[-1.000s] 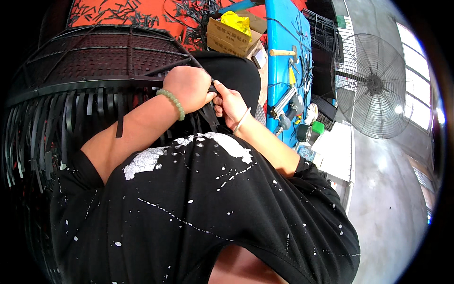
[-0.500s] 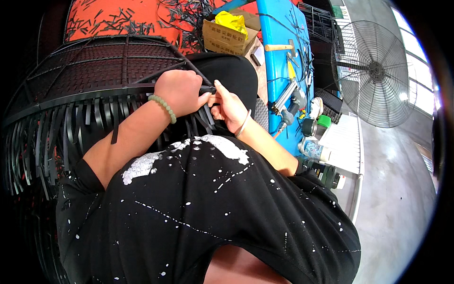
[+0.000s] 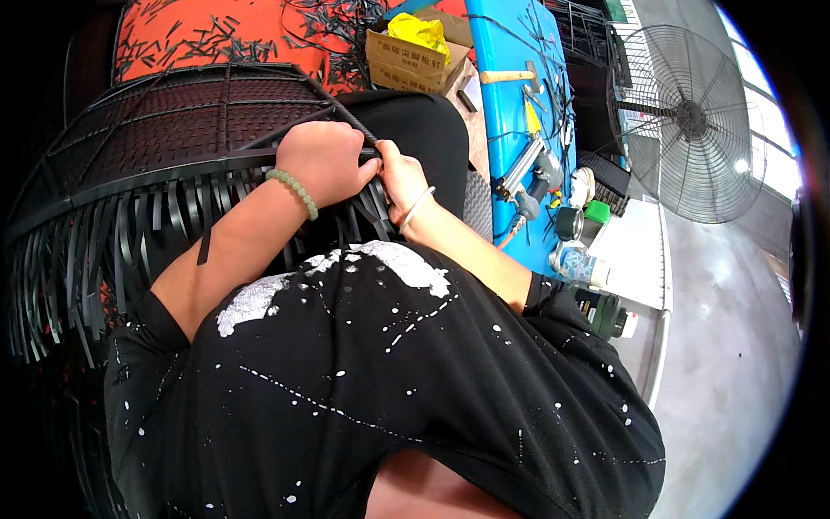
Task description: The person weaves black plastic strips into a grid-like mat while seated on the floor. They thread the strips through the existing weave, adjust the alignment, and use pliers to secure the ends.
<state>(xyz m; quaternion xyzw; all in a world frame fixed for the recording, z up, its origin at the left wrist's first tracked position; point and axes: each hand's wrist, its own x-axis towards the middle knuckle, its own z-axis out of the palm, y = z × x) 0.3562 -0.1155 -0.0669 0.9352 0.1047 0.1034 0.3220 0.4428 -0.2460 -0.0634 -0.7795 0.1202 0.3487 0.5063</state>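
Note:
A dark woven rattan-like piece [image 3: 186, 117] lies across my lap on the left, with a flat black edge bar [image 3: 130, 192] along its near side. Many loose black plastic strips [image 3: 164, 208] hang down from that bar. My left hand [image 3: 318, 158], above a green bead bracelet, is closed in a fist over the bar near its right end. Close against it, at the corner of the frame, my right hand [image 3: 403, 180] is closed, thumb up by a slanting rod. A black strip seems to be in its fingers, mostly hidden by them.
To the right stands a blue table [image 3: 506, 35] with a hammer [image 3: 510, 76], a yellow-handled tool [image 3: 532, 118] and a silver-grey power tool [image 3: 524, 173]. A cardboard box [image 3: 402, 65] sits beyond my knee. Black scraps litter a red surface [image 3: 251, 26]. A large fan [image 3: 692, 121] stands far right.
My right hand has shifted slightly left and its fingers have curled in, drawing closer to the left hand. The left fist stays on the bar. The view has shifted slightly.

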